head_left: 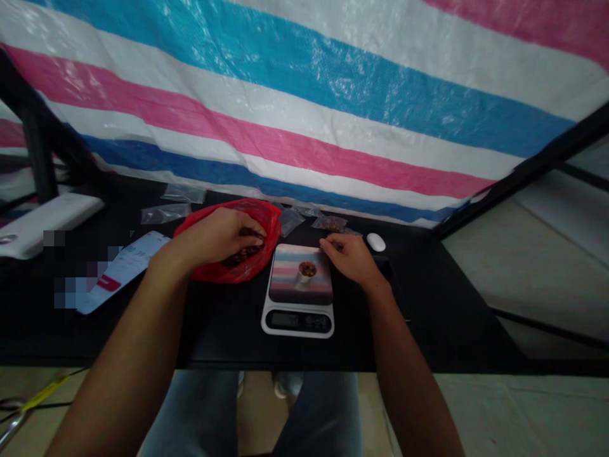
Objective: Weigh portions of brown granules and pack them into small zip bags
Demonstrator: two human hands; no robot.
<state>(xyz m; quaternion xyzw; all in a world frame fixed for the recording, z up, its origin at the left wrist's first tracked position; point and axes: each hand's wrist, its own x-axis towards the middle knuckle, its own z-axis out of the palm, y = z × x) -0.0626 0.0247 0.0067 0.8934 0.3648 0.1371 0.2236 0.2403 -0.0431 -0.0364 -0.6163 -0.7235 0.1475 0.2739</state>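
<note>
My left hand (pixel 228 238) reaches into an open red plastic bag (pixel 223 274), its fingers bent in among small dark brown pieces (pixel 242 256). What kind of pieces they are is too dim to tell. A white digital kitchen scale (pixel 266 316) stands right of the bag, with a small white cup (pixel 305 278) of brown pieces on its shiny, reflective plate (pixel 285 285). The figures on its display are too blurred to read. Beside the plate's upper right edge is my right hand (pixel 349 254), fingers curled and thumb close to the index finger; what lies between them is hidden.
Clear plastic bags (pixel 166 213) lie along the back, one small bag (pixel 330 223) holding brown bits. A white mouse (pixel 375 242) sits at right. Left are a phone-shaped slab (pixel 128 270) with a lit screen and a white box-like device (pixel 52 222). Striped sheeting (pixel 304 114) hangs behind.
</note>
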